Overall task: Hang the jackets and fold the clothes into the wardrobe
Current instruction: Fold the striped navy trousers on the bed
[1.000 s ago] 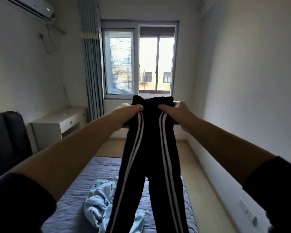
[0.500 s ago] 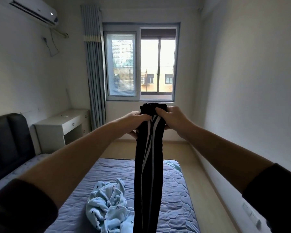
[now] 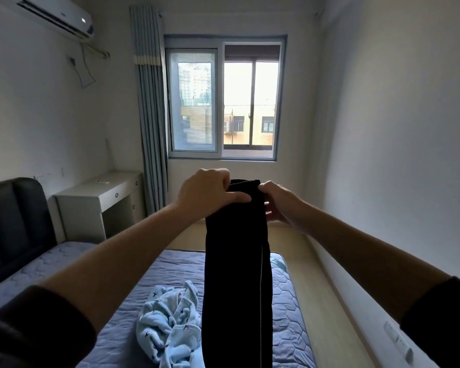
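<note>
Black track pants (image 3: 238, 282) with a thin white side stripe hang straight down in front of me, folded lengthwise with the legs together. My left hand (image 3: 206, 193) grips the waistband at its left side, thumb across the front. My right hand (image 3: 278, 203) pinches the waistband's right edge. Both arms are stretched out above the bed (image 3: 287, 309). A crumpled light blue garment (image 3: 168, 320) with small dark marks lies on the mattress below, just left of the hanging pants.
A dark headboard (image 3: 14, 224) stands at the left, a white desk (image 3: 98, 197) beyond it by the curtain (image 3: 150, 107). The window (image 3: 223, 102) is straight ahead. A strip of wooden floor (image 3: 327, 282) runs between bed and right wall.
The pants went from spread with both striped legs showing to folded lengthwise into one narrow column. My hands came together at the waistband and dropped lower in view.
</note>
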Demonstrator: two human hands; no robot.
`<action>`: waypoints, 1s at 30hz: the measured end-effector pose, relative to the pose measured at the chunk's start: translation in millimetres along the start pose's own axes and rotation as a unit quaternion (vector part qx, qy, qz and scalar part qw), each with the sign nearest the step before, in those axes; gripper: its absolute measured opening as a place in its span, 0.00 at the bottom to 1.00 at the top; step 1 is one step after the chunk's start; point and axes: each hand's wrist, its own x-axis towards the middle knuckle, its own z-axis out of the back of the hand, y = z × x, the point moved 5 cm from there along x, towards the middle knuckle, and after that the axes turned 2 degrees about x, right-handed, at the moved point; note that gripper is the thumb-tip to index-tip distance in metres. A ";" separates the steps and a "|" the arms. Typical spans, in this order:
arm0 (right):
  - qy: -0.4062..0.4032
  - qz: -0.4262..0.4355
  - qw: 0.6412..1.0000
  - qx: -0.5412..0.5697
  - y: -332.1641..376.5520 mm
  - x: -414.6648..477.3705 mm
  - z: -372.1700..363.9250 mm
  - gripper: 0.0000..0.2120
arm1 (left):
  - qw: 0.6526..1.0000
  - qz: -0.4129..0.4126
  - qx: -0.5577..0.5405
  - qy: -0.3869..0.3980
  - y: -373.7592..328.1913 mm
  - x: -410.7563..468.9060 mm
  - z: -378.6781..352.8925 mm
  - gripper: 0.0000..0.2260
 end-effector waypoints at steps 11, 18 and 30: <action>0.075 0.064 0.986 -0.133 -0.1 -23.1 -8.0 0.15 | 0.986 -0.133 0.084 0.045 -2.1 3.6 -16.8 0.24; -0.088 0.074 0.977 -0.180 1.9 -32.8 14.0 0.15 | 0.961 -0.146 0.033 0.233 2.9 7.4 -10.0 0.20; -0.155 -0.003 0.988 -0.003 -17.9 22.7 72.9 0.16 | 0.852 0.165 -0.481 0.123 48.7 32.8 -78.8 0.17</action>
